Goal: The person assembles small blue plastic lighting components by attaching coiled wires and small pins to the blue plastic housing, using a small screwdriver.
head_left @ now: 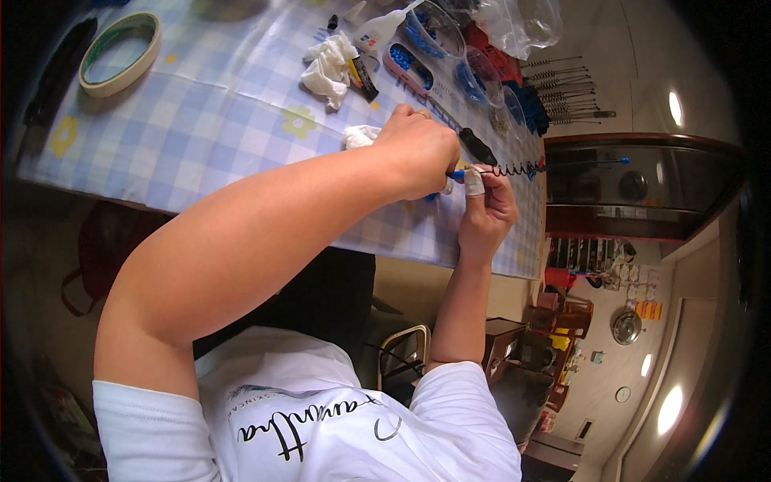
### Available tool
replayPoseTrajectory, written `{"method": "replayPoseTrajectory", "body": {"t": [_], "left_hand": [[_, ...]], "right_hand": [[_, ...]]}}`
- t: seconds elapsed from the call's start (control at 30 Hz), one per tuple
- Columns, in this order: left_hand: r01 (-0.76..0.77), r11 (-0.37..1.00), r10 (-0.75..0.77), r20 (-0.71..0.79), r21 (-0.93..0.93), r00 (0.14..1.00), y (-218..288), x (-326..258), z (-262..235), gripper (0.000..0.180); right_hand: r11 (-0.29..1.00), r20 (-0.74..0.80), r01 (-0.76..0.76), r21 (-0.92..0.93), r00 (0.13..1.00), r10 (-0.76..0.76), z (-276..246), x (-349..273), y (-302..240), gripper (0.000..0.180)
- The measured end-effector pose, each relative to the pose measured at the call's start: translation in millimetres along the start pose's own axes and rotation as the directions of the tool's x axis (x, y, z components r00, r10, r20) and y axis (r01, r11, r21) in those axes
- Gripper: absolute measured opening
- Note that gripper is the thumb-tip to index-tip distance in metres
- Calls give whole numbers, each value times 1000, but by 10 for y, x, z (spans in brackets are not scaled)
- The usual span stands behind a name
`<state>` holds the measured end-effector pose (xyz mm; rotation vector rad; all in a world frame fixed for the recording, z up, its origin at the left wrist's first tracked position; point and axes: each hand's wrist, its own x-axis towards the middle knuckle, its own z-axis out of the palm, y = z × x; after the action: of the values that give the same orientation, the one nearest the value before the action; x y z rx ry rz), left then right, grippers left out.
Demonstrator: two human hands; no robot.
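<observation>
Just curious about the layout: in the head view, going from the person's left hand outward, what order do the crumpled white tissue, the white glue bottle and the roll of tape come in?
From the left hand:
1. Crumpled white tissue, just up the table.
2. White glue bottle, farther up, near the trays.
3. Roll of tape, far corner to the left.

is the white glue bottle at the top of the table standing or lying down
Lying down: the white glue bottle rests on its side on the checked tablecloth, nozzle toward the clear plastic containers.

Open checked tablecloth (217,120) left of both hands; cluttered trays (450,56) beyond.
</observation>
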<state>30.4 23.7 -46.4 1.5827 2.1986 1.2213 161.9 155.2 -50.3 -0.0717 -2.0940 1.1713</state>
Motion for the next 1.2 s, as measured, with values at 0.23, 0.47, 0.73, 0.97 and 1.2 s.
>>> {"method": "replayPoseTrajectory", "body": {"t": [0.23, 0.47, 0.73, 0.97, 1.2], "left_hand": [[-7, 1000, 7, -2, 5, 1000, -8, 13, 12, 21], [-6, 999, 5, 15, 33, 1000, 1, 13, -26, 21], [-21, 996, 24, -31, 84, 999, 0, -9, -57, 20], [-10, 997, 11, -7, 80, 1000, 17, -1, -65, 22], [-8, 1000, 9, -21, 17, 1000, -20, 14, -31, 19]], "right_hand": [[999, 0, -43, 6, 999, 43, 36, 13, -62, 9], [999, 8, -47, 23, 999, 47, 17, 16, -43, 8], [998, 13, -65, 24, 998, 65, 51, 18, -55, 9], [998, 29, -39, -58, 999, 41, 6, 25, -13, 10], [994, 4, -57, -97, 998, 57, 33, 26, -57, 11]]}}
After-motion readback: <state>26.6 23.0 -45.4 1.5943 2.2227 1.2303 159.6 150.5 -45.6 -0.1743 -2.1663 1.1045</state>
